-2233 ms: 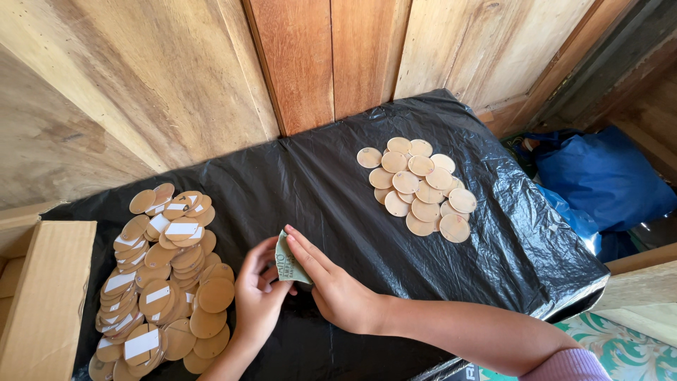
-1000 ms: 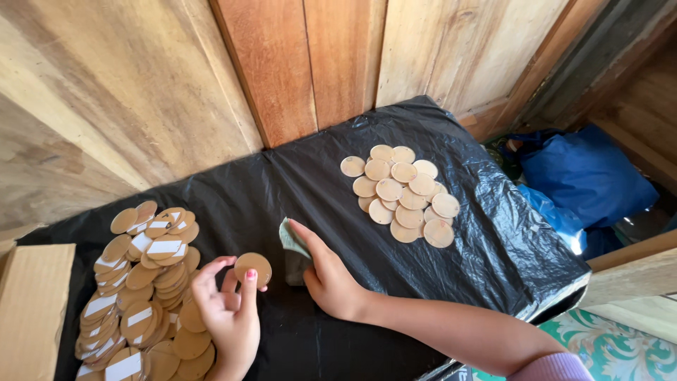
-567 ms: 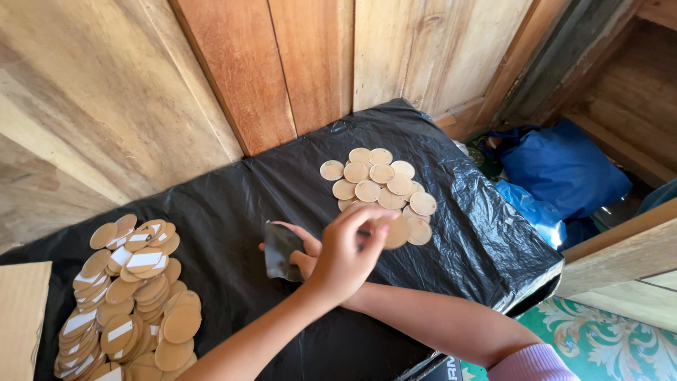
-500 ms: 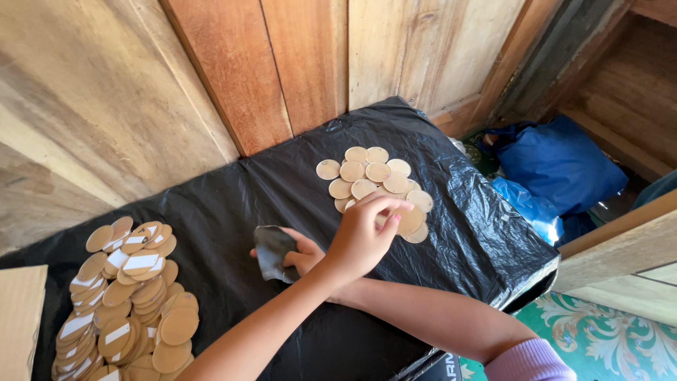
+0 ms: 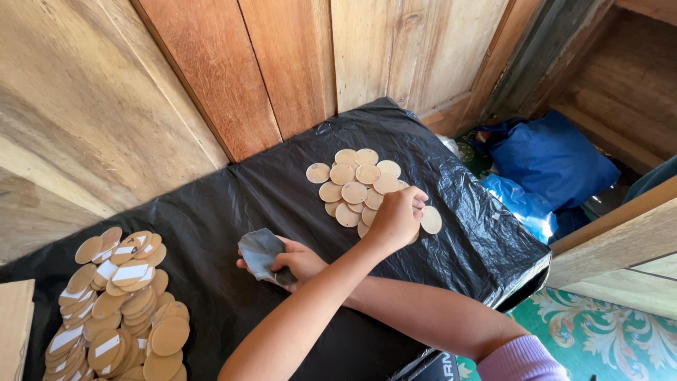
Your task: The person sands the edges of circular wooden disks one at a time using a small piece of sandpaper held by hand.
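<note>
My left hand (image 5: 396, 219) reaches across my right arm to a flat group of round wooden discs (image 5: 352, 180) on the right of a black plastic sheet (image 5: 226, 204). Its fingers are curled down onto that group's near edge, closed on a disc that is mostly hidden beneath them. My right hand (image 5: 302, 258) rests at the middle of the sheet and grips a small grey, sandpaper-like piece (image 5: 259, 250). A loose heap of similar discs (image 5: 120, 296), some with white labels, lies at the left.
A wooden plank wall (image 5: 211, 63) rises right behind the sheet. A cardboard box corner (image 5: 14, 324) sits at the far left. Blue bags (image 5: 550, 159) lie on the floor to the right, beyond the table edge. A green patterned mat (image 5: 606, 339) is below.
My left hand took a disc from the left heap and carried it right, over my right arm, down to the laid-out group. My right hand kept the grey piece.
</note>
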